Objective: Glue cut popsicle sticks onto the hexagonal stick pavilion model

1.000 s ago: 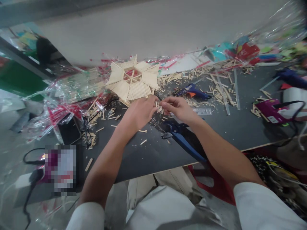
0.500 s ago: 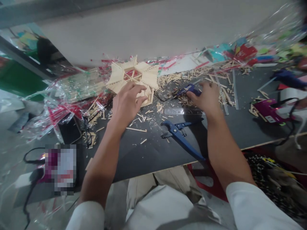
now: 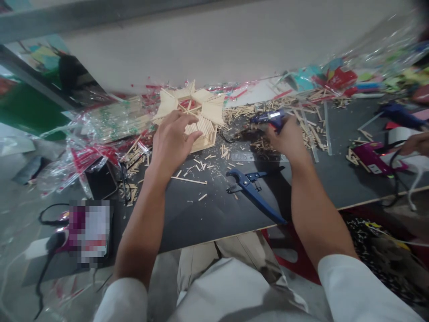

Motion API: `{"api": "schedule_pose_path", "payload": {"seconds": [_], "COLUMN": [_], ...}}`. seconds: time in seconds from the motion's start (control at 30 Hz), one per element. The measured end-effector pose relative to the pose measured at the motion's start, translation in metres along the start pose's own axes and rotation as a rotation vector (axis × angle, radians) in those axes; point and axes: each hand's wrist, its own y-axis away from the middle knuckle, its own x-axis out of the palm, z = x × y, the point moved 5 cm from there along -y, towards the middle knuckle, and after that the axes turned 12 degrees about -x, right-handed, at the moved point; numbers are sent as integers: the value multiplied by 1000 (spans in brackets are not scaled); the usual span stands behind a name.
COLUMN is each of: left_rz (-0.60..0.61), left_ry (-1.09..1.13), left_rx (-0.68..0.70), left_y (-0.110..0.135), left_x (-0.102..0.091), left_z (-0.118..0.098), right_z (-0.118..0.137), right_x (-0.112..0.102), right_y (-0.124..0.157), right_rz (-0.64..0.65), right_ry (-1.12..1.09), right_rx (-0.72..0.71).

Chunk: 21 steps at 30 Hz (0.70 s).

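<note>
My right hand is closed round the handle of a blue hot glue gun, whose nozzle points left above scattered stick offcuts. My left hand, thumb and fingers apart, is at the near left side of a star-shaped piece built from pale wooden sticks. It covers part of that piece, and whether its fingertips touch the sticks I cannot tell. A steel ruler lies below my right hand. Nearer to me rests a blue-handled cutter, between my forearms.
Stick offcuts litter the dark table. Bundled sticks in plastic and a phone lie on the left. Clear glue sticks are on the right. Beyond them are a purple power strip and another person's hand.
My right hand has taken hold of the glue gun and raised it off the offcuts. My left hand stays by the star-shaped piece. Another person's hand has appeared at the right edge.
</note>
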Motion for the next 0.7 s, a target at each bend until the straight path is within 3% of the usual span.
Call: {"api": "schedule_pose_path", "payload": {"seconds": [0.1, 0.33, 0.5, 0.7], "left_rz": [-15, 25, 37, 52], "left_ry": [23, 71, 85, 89], "left_rx": [-6, -78, -98, -113], "left_y": [-2, -2, 0, -2], "left_x": [-7, -16, -20, -21], "left_z": [5, 9, 7, 9], "right_z": [20, 92, 121, 125], "right_x": [-21, -62, -63, -55], "right_y": [-4, -43, -62, -67], "right_rz": [-103, -163, -101, -26], "right_ry": [-102, -142, -92, -8], "right_rx": [88, -308, -494, -548]}}
